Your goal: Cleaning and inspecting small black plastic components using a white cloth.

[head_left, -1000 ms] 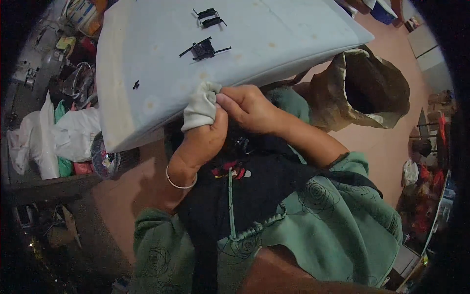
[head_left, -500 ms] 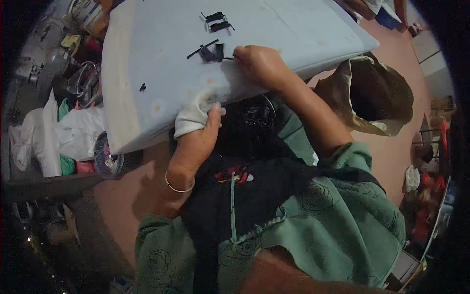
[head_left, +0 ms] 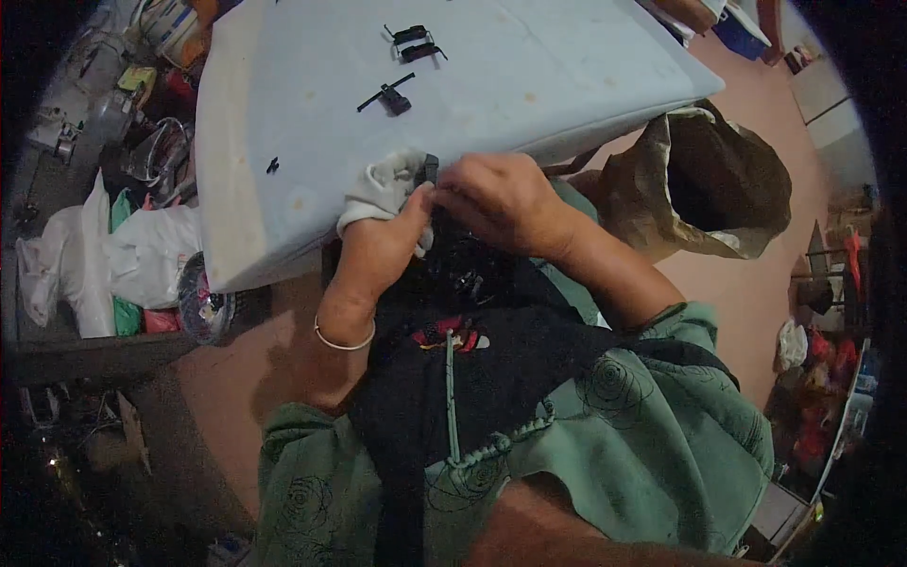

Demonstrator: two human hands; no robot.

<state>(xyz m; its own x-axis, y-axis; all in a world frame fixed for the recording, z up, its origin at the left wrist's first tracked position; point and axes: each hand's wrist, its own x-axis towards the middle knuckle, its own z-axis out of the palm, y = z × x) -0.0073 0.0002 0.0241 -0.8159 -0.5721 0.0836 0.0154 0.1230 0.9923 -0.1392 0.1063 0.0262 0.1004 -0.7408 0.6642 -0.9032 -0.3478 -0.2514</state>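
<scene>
My left hand [head_left: 385, 248], its thumb bare, has white fabric [head_left: 383, 184] round its fingers; I cannot tell if that is a glove or a cloth. Thumb and fingers close on a small black plastic piece [head_left: 430, 170]. My right hand [head_left: 505, 200] meets it there, fingers bent in a pinch at the piece, slightly smeared by motion. Farther off on the pale padded surface [head_left: 491, 57] lie another black piece with a thin bar [head_left: 393, 96] and a pair of black pieces with thin arms [head_left: 416, 44]. A tiny black bit [head_left: 273, 164] rests at the left.
Below my hands a dark container [head_left: 468, 265] in my lap holds shiny black pieces. An open brown sack [head_left: 652, 198] stands on the floor at the right. White plastic bags [head_left: 156, 255] and a clear basket [head_left: 203, 298] sit at the left. Shelves with goods line the right rim.
My right hand has come back from the far surface toward my left hand, bringing one black piece from beside the barred one. My left hand has stayed near its place.
</scene>
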